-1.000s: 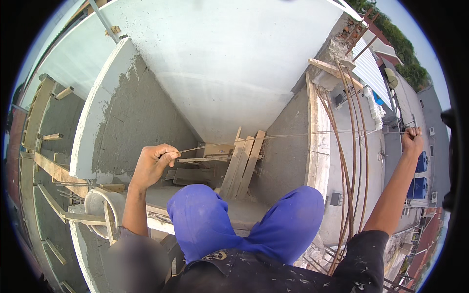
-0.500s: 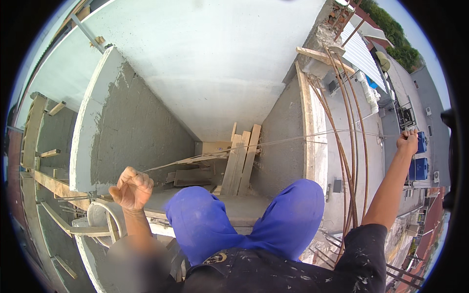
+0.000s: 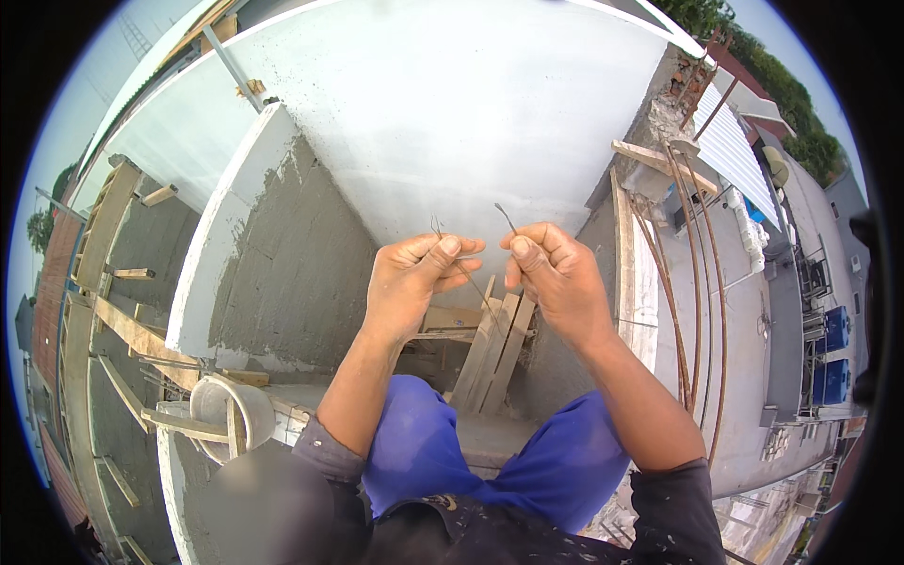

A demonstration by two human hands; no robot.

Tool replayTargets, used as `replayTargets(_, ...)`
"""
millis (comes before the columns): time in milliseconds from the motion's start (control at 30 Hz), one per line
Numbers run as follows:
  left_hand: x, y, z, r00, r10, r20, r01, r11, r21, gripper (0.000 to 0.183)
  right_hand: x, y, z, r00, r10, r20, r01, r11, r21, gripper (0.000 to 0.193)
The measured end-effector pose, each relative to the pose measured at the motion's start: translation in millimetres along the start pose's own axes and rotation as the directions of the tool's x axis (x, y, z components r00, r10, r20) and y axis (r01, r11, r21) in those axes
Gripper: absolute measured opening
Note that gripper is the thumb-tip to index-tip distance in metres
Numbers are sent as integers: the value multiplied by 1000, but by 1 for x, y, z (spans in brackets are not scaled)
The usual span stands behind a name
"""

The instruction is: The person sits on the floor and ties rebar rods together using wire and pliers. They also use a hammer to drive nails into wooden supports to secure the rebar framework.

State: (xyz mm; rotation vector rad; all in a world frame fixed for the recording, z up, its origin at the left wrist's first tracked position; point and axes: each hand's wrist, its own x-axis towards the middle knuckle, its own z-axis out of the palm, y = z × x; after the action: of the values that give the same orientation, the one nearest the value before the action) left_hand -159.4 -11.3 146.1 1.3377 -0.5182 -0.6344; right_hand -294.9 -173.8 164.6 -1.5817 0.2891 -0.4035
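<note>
Both of my hands are raised over my knees, close together but apart. My left hand (image 3: 405,282) pinches thin wire (image 3: 436,227) between thumb and forefinger; its fine ends stick up, and a strand trails below the fingers. My right hand (image 3: 560,278) pinches a dark, twisted wire end (image 3: 506,217) that points up and left. Whether both ends belong to one length I cannot tell. Beneath my hands, several wooden planks (image 3: 490,363) lean in the recess between rough grey walls.
A plaster-stained bucket (image 3: 215,407) stands at the left beside wooden framing (image 3: 188,426). Ahead rises a smooth pale wall (image 3: 452,113). Tall rusty rebar rods (image 3: 697,282) stand close on my right, past a board-edged wall top (image 3: 636,282). Lower roofs and blue tanks (image 3: 832,353) lie beyond.
My hands were spread wide, with long thin strands stretched between them. They have come together in front of me, the right moving far leftward; the stretched span no longer shows.
</note>
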Motion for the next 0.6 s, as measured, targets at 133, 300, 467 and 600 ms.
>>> replayTargets(133,-6,-4,7,998,-30,53,35,994,-105,36,1,16,46,998,-55,-12,56,996,77,23)
replayTargets(300,-6,-14,-3,990,-42,137,56,993,-102,35,-8,27,48,998,52,-30,-50,998,39,23)
replayTargets(467,-5,-22,-3,983,-21,184,48,988,-146,32,-5,21,41,984,175,22,-176,980,98,28)
replayTargets(600,5,-20,-22,987,159,-14,-143,842,-520,19,-8,21,25,930,228,287,-121,930,-347,31)
